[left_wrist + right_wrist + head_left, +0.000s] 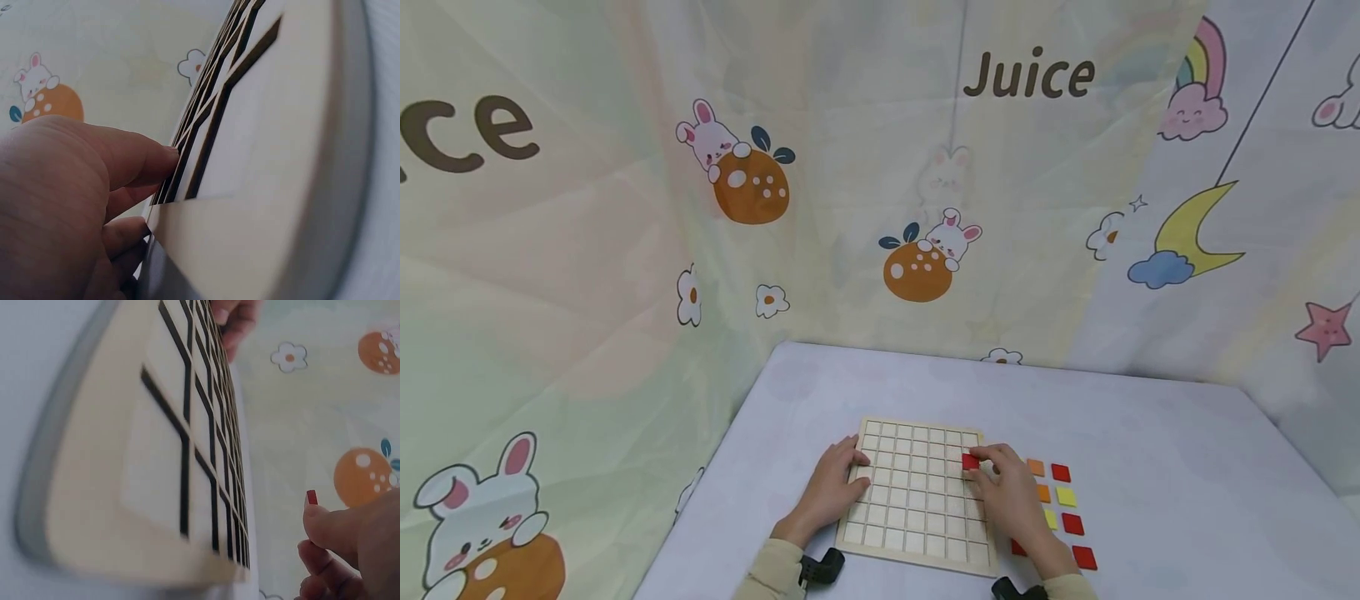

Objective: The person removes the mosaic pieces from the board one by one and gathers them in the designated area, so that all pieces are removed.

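Observation:
A pale wooden board [917, 546] with a grid of square recesses lies flat on the table. Along its left edge rests my left hand [829, 487], thumb and fingertips touching the frame and the nearest cells; the left wrist view shows the thumb [140, 156] over the grid. My right hand [1011, 493] pinches a small red square tile [970, 462] between thumb and forefinger, over the board's right-hand column near the far end. From the right wrist, only a thin part of that tile [312, 497] shows past the thumb tip.
Right of the board, loose square tiles lie in two rough columns: orange [1035, 467], yellow [1066, 497] and red [1084, 557], some partly behind the right hand and forearm. The white-covered table [1180, 475] meets a printed cloth backdrop [850, 167] behind and at the sides.

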Available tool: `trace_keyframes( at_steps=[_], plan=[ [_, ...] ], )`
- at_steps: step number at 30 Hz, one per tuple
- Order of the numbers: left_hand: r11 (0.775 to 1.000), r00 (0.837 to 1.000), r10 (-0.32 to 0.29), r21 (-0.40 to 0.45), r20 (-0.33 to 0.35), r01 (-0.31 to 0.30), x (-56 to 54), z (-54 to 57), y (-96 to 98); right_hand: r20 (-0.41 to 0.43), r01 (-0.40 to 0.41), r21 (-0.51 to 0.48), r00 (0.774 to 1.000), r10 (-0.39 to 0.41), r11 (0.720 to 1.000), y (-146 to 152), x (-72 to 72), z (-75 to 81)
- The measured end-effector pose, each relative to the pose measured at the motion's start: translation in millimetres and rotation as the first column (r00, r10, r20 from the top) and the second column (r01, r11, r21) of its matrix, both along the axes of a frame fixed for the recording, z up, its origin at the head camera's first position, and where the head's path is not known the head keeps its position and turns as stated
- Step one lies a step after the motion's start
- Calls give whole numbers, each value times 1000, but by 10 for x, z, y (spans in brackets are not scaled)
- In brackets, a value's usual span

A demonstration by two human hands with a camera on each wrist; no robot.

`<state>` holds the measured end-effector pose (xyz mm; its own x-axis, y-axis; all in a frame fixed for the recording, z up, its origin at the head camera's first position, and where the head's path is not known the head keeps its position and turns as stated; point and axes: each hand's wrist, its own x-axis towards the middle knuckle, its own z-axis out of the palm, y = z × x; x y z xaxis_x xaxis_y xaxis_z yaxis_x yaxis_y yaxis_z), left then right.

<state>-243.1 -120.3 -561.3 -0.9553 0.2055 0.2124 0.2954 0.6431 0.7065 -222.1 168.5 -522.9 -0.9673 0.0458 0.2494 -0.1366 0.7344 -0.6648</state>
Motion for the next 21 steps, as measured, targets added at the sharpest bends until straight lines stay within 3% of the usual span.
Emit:
trace_keyframes(
  at_steps=[8, 21],
  plan=[
    [1000, 1000, 3, 4, 6, -3, 11, 25, 11, -3, 78, 60, 997, -78, 995, 337, -7, -42],
    [1000, 1000, 8, -4, 7, -8, 12, 16, 22, 103, 196, 9, 975, -195, 981, 690, 41, -63]
  ],
)
